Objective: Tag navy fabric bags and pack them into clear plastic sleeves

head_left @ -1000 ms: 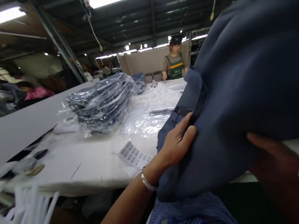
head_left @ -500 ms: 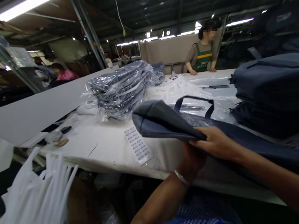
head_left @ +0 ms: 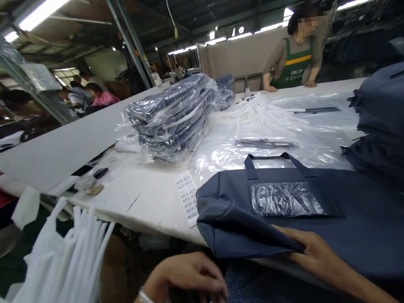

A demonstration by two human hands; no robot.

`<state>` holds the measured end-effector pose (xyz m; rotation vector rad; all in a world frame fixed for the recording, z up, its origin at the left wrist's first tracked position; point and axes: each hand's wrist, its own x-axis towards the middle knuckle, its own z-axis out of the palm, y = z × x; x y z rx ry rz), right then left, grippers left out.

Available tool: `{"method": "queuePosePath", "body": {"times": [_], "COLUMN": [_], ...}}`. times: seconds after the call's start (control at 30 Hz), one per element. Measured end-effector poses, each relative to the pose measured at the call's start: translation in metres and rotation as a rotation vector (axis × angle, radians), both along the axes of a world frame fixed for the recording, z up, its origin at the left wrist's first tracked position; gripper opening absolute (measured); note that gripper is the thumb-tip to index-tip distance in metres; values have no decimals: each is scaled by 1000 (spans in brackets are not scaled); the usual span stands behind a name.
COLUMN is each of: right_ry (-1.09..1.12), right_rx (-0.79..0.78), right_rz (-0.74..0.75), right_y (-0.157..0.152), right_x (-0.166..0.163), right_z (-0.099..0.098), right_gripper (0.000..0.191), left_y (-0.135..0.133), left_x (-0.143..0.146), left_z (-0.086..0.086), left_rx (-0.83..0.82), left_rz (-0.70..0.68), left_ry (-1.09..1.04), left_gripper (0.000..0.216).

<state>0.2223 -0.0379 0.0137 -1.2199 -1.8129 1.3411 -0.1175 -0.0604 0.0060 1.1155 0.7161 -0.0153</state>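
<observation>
A long dark blue fabric bag (head_left: 348,232) lies along the table's front edge, with a carry handle (head_left: 278,156) and a clear plastic pocket (head_left: 285,200) facing up. My right hand (head_left: 308,251) grips the edge of its opening near the left end, the thumb inside and the fingers beneath. Away from the bag, my left hand (head_left: 193,278) hangs in front of the table edge, its fingers loosely bent and apart, with nothing visible in them. A sheet of printed labels (head_left: 187,197) lies beside the bag's left end, partly covered by it.
Plastic-wrapped bags (head_left: 176,120) are stacked farther back on the white table (head_left: 148,197). Clear plastic sleeves (head_left: 221,156) and white strips (head_left: 249,116) lie behind the bag. More blue bags (head_left: 399,112) are piled at right. White strips (head_left: 65,271) hang at lower left. A co-worker (head_left: 296,61) stands opposite.
The bag's left end has come down flatter onto the table edge, its pocket now in full view. My left hand has left the bag and moved left; my right hand still grips the opening.
</observation>
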Motion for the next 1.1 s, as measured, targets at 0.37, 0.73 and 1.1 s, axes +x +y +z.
{"method": "queuePosePath", "body": {"times": [0.37, 0.73, 1.1], "right_ry": [-22, -74, -169], "right_rx": [20, 74, 182], "right_rz": [-29, 7, 36], "right_y": [-8, -8, -9], "right_x": [2, 9, 6], "right_z": [-31, -55, -53], "right_gripper": [51, 57, 56], "left_y": [108, 130, 147], "left_x": [-28, -157, -101], "left_z": [-66, -62, -47], "left_rx": [1362, 1366, 1651], "left_rz": [282, 271, 356], "left_ry": [861, 1096, 969], "left_gripper": [47, 56, 47]}}
